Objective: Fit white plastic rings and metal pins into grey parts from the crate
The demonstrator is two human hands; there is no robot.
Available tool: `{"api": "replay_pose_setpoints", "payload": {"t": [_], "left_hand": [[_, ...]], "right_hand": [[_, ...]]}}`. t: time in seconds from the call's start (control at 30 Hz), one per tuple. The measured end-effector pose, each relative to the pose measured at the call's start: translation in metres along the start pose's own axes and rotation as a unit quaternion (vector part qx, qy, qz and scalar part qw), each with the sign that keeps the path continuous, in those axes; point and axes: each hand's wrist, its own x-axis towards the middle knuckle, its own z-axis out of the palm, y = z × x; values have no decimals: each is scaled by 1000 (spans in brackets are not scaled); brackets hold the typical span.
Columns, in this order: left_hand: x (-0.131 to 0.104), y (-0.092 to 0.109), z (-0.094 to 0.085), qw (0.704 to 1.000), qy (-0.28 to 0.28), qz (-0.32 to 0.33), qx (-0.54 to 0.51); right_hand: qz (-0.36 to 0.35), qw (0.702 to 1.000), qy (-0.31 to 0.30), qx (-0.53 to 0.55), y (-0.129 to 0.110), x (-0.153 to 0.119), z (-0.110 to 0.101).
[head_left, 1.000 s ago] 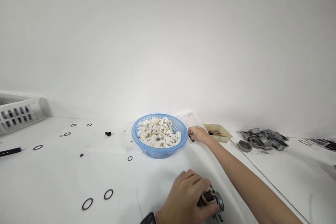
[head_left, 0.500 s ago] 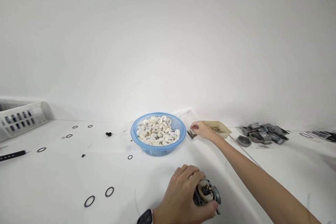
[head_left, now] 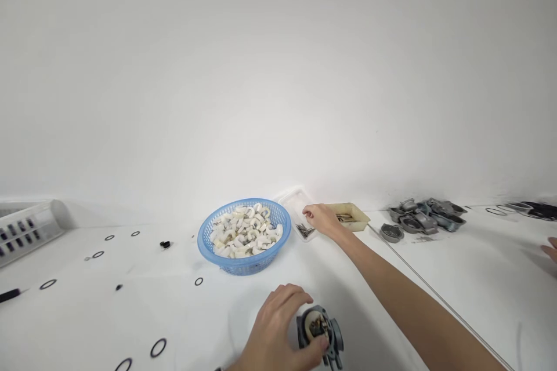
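Note:
A carburetor (head_left: pixel 333 330) with a pale float on top stands on the white work surface. My left hand (head_left: pixel 278 330) curves beside it, fingers spread and clear of its body, the thumb lying against the float side. Farther off, my right hand (head_left: pixel 322 219) hovers over the near end of a white tray (head_left: pixel 296 200), fingertips pinched together; whatever is between them is too small to make out. Small metal screws (head_left: pixel 304 231) lie in that tray under the fingers. A cream box (head_left: pixel 359 217) with metal pieces sits just past the hand.
A blue basket (head_left: pixel 243 266) of white floats stands left of the tray. Metal bowls (head_left: pixel 424 217) are piled at the right, with a thin rod (head_left: pixel 418 269) nearby. Black rings (head_left: pixel 158 348) are scattered left. A white crate (head_left: pixel 30 232) and another person's fingers (head_left: pixel 552 249) show at the edges.
The fingers of my left hand have loosened and spread away from the carburetor. My right hand stays at the screw tray. Another person's fingers have appeared at right; the view has shifted.

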Motion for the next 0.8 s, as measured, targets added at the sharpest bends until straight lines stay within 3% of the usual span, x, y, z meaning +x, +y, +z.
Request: {"api": "replay_pose_setpoints", "payload": {"t": [0.27,0.5,0.63,0.8], "left_hand": [[1,4,-7,1000,9,-8,-7],[-1,6,-2,1000,10,6,-20],[0,7,0,999,20,-5,-44],[2,8,-3,996,8,-13,-87]], "right_hand": [[-42,998,-45,-7,-3,0,0],[14,986,-12,168,-3,-3,-13],[60,936,4,347,-10,-37,-21],[83,826,-65,554,-26,-127,-18]]}}
